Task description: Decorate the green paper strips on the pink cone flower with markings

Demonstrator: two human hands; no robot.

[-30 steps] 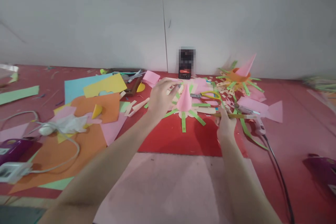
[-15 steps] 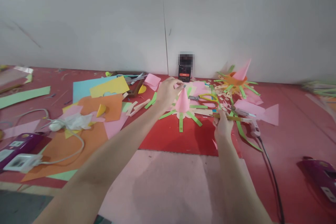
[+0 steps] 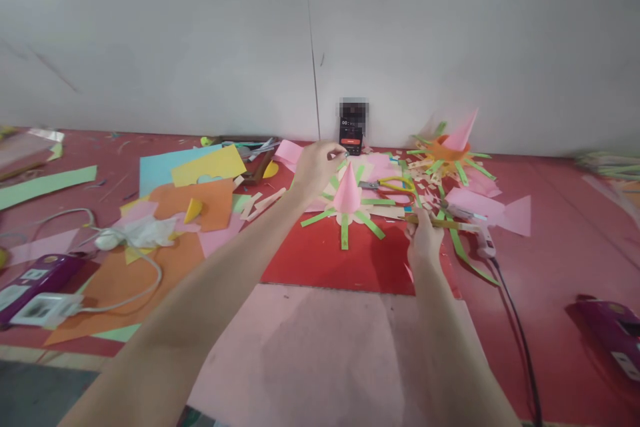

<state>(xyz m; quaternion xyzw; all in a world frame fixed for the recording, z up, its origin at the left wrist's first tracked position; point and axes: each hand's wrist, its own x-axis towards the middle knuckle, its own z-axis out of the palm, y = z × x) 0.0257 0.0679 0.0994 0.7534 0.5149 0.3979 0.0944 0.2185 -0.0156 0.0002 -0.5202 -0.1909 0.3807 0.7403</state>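
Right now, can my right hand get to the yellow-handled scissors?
Probably yes: the scissors lie just beyond your right hand, slightly left, and the pink cone stands left of that path. But the hand is holding a thin yellowish stick, so its grip isn't free.

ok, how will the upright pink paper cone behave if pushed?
The pink paper cone is probably light, being rolled sheet. Its thin-looking wall would likely dent. Green paper strips splayed around its base may resist tipping.
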